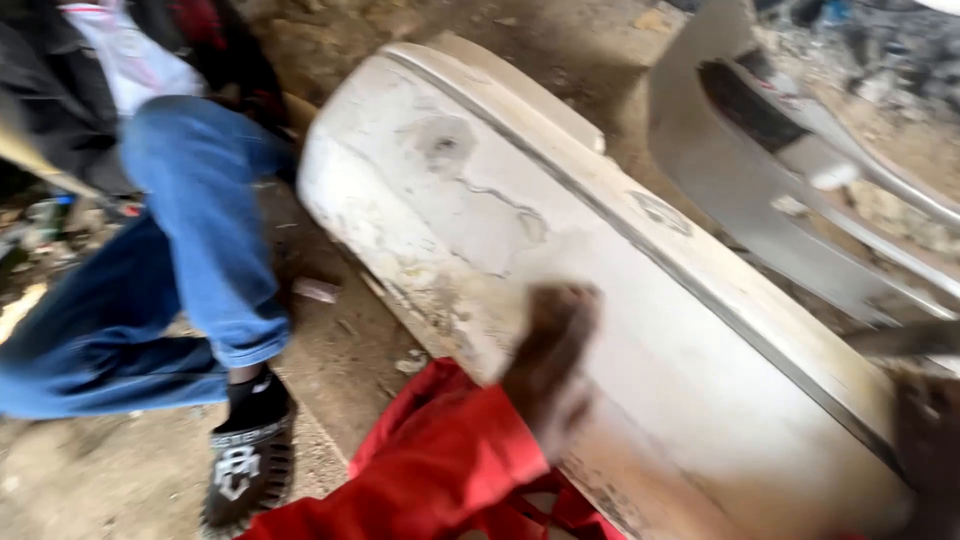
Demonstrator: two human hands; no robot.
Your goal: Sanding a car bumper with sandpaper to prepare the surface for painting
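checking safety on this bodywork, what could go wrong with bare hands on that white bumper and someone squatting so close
1. The left hand rests bare on the white bumper, whose cracked, flaking surface might scrape skin.
2. The right hand, blurred at the bumper's edge, seems to hold a thin tool; a slip could hurt.
3. The other person's foot sits close beside the bumper and might get bumped if it shifts.

The dirt floor carries a worn white car bumper lying slantwise. A grey bumper lies just beside it, and small debris is scattered over the floor.
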